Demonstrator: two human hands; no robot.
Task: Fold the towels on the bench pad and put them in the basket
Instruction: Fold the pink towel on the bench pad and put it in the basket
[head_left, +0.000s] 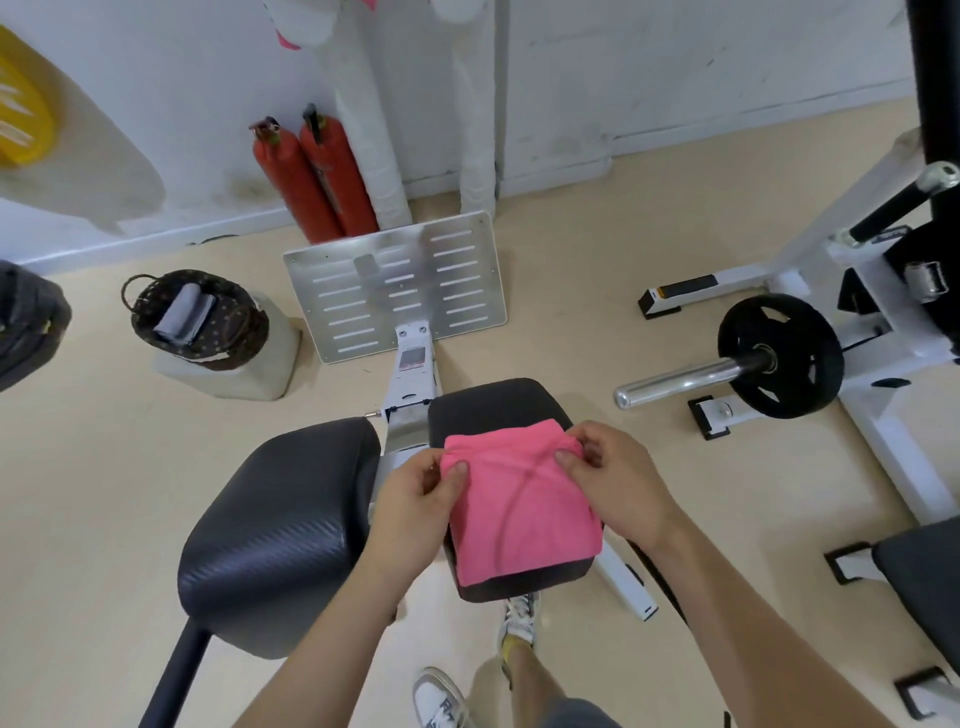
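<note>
A pink towel (519, 499) lies folded into a rough rectangle on the right black bench pad (483, 405). My left hand (415, 499) pinches its far left corner. My right hand (618, 483) pinches its far right corner, where the cloth bunches a little. A dark woven basket (244, 332) stands on a pale block on the floor at the far left, with a folded grey towel (184, 314) inside it.
A second black pad (280, 530) sits left of the towel. A slotted metal footplate (400, 286) stands beyond the pads, two red fire extinguishers (317, 182) behind it. A barbell with a black weight plate (779, 356) and a white rack fill the right.
</note>
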